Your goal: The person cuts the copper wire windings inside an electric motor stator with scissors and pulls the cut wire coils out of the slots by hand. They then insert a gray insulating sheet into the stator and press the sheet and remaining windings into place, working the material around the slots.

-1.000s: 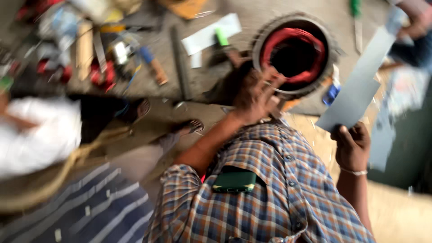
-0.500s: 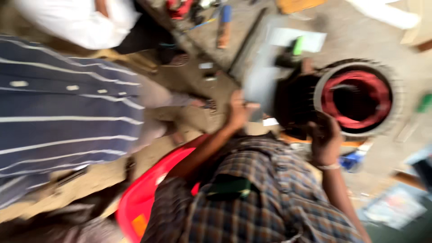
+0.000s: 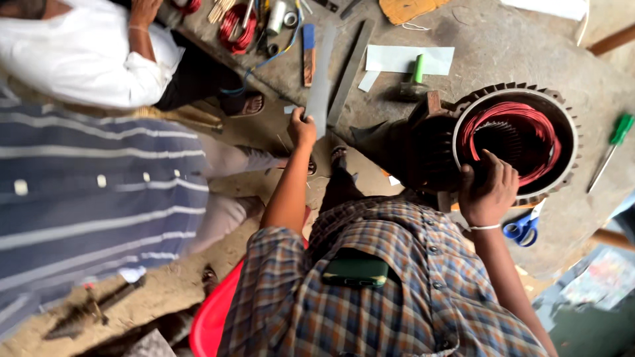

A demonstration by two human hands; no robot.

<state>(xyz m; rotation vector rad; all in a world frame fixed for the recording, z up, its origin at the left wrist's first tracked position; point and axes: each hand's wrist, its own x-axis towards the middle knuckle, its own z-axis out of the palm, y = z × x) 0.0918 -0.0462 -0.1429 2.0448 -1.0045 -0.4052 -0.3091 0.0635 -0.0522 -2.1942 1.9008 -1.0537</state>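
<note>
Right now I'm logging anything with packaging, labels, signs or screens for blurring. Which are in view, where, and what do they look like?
Phone-like device: in the plaid shirt's chest pocket, a dark slab in a green case; the pictures do not show whether its screen faces out.
Printed sheet: bottom right corner, flat, multicoloured, blurred.
White paper sheet: flat on the bench above the motor stator, rectangular, blank.
No signs or clear labels in view.

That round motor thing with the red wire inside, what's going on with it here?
A person in a checked shirt rests the right hand on the rim of the motor, which lies on the floor. The left hand grips the end of a grey strip. Blue scissors lie beside the motor, and a second person sits close by among tools.
</note>
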